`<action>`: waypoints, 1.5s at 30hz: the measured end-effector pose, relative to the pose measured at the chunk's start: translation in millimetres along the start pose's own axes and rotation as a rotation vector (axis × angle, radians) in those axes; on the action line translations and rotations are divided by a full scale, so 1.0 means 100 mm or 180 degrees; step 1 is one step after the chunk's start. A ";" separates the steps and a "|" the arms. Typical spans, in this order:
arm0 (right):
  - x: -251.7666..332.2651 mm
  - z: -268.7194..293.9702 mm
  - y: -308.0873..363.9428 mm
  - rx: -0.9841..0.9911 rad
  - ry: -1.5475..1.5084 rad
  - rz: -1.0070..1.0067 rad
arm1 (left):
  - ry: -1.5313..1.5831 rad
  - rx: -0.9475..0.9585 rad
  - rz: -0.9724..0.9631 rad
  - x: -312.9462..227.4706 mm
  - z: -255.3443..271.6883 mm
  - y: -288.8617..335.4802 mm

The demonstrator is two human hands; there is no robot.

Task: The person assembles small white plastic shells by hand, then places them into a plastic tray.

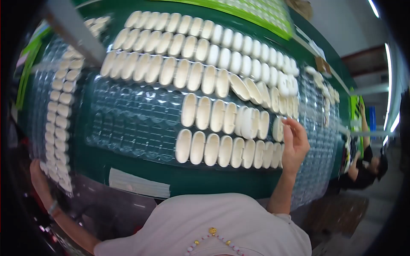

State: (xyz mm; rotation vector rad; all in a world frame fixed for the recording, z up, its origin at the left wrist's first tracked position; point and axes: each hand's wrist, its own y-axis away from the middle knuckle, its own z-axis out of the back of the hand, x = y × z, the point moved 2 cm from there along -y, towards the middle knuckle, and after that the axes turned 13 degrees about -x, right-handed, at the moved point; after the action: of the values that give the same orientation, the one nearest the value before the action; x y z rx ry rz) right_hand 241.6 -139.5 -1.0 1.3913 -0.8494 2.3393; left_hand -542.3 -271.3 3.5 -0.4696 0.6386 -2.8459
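Rows of cream-white oval plastic shells (168, 70) lie in clear plastic trays on a green table. At the right end of a nearer row, my right hand (295, 143) has its thumb and fingertips closed at the upper edge of one oval shell (278, 129). That shell stands a little apart from its neighbours. Far to the left, my left hand (39, 174) is beside a tray of smaller white pieces (62, 110), near its front end. Its fingers are small and blurred, so what they hold, if anything, does not show.
A clear tray (128, 115) has bare pockets left of the nearer shells. A pale strip (139, 183) lies at the table's front edge. Grey posts (74, 32) rise at the left. Stacked clear trays (314, 145) stand at right; beyond them, another person (363, 170) works.
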 end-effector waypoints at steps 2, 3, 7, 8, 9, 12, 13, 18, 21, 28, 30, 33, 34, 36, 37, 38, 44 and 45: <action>0.05 0.05 -0.06 0.0060 0.0717 0.0535 | 0.0553 -0.0012 0.0400 -1.53 0.60 -0.64; 0.07 0.07 -0.06 0.0131 0.0869 0.0740 | 0.0888 -0.0101 -0.0119 -2.03 0.80 -0.83; 0.19 0.05 0.15 0.0263 0.1205 0.1091 | 0.2546 -0.0088 -0.1752 -4.02 1.05 -1.21; 0.15 -0.13 0.18 0.0491 0.1106 0.1250 | 0.2730 0.0065 -0.2084 -4.33 1.13 -1.27; 0.21 -0.17 0.23 0.0612 0.1082 0.1497 | 0.3063 0.0117 -0.2322 -4.58 1.18 -1.33; 0.19 -0.26 0.31 0.0787 0.1155 0.1574 | 0.4161 0.0141 -0.2735 -5.19 1.18 -1.41; 0.15 -0.24 0.31 0.0862 0.0970 0.1140 | 0.4445 0.0371 -0.2619 -5.35 1.18 -1.40; 0.15 -0.12 0.21 0.1102 -0.0542 0.0109 | 0.5879 0.2322 -0.1477 -5.76 1.17 -1.29; 0.08 -0.18 0.24 0.1528 -0.1095 -0.0414 | 0.6090 0.2796 -0.1689 -5.82 1.12 -1.25; 0.10 -0.31 0.25 0.1719 -0.0899 -0.0478 | 0.6057 0.2016 -0.1894 -5.80 1.04 -1.22; 0.11 -0.33 0.27 0.1642 -0.0872 -0.0427 | 0.6018 0.1904 -0.1854 -5.80 1.07 -1.21; 0.10 -0.35 0.31 0.1650 -0.0883 -0.0471 | 0.5888 0.1690 -0.1870 -5.78 1.10 -1.22; 0.10 -0.35 0.32 0.1735 -0.0919 -0.0563 | 0.5799 0.1584 -0.1924 -5.77 1.11 -1.22; 0.11 -0.36 0.34 0.1792 -0.0877 -0.0645 | 0.5827 0.1475 -0.1934 -5.77 1.11 -1.19; 0.11 -0.36 0.34 0.1838 -0.0844 -0.0728 | 0.5844 0.1370 -0.1957 -5.77 1.12 -1.18; 0.11 -0.36 0.34 0.1851 -0.0834 -0.0726 | 0.5852 0.1365 -0.1941 -5.78 1.12 -1.17; 0.15 -0.37 0.34 0.1900 -0.0744 -0.0700 | 0.5833 0.1129 -0.2002 -5.77 1.12 -1.17; 0.17 -0.37 0.33 0.1913 -0.0702 -0.0701 | 0.5786 0.1113 -0.2005 -5.76 1.11 -1.17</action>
State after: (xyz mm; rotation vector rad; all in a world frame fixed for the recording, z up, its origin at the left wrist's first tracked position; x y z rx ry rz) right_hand 190.1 -143.2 -10.8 1.8814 -0.0070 2.3902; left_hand 20.4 -67.3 -1.2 2.4913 0.0328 -2.9338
